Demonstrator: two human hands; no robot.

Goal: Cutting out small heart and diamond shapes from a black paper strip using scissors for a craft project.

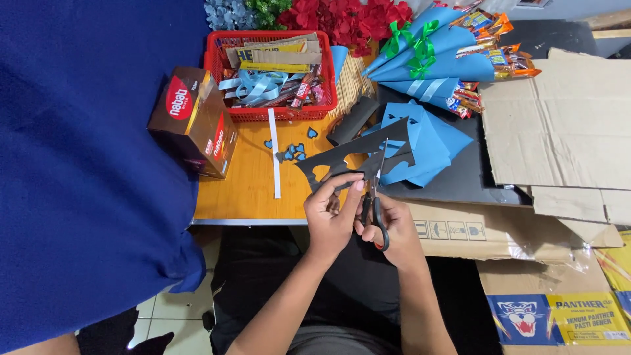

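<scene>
We're mid-cut here: left hand (330, 213) pinches the black paper sheet (358, 154) just over the bench (246, 184) edge, right hand (393, 230) wrapped around the scissors (376, 197), blades in the sheet. Next snip probably needs the sheet turned to follow the shape.

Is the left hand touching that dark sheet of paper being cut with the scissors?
Touching. The head view shows the left hand pinching the lower edge of the dark paper sheet between thumb and fingers, while the right hand works the scissors.
</scene>
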